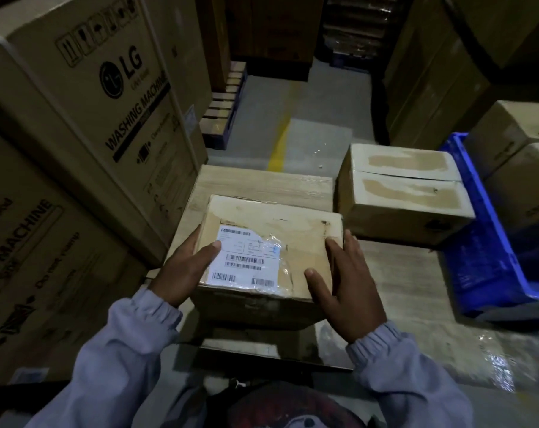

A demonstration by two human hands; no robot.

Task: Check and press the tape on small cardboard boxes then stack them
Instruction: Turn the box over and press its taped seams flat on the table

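Box: small box [296, 239] at the near edge of the wooden tabletop [262, 183], label [246, 261] up; resting or lifted, cannot tell.
Left hand [181, 270]: grips the box's left side, thumb on the label.
Right hand [351, 282]: flat along the right edge, fingers straight.
Tape [282, 257]: clear, looks wrinkled beside the label.
Technique: steady with the left hand; rub wrinkles outward with the right, then along the edges.

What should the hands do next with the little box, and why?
Probably smooth the wrinkled clear tape beside the white barcode label with the right hand, which rests flat on the small brown cardboard box while the left hand grips its corner.
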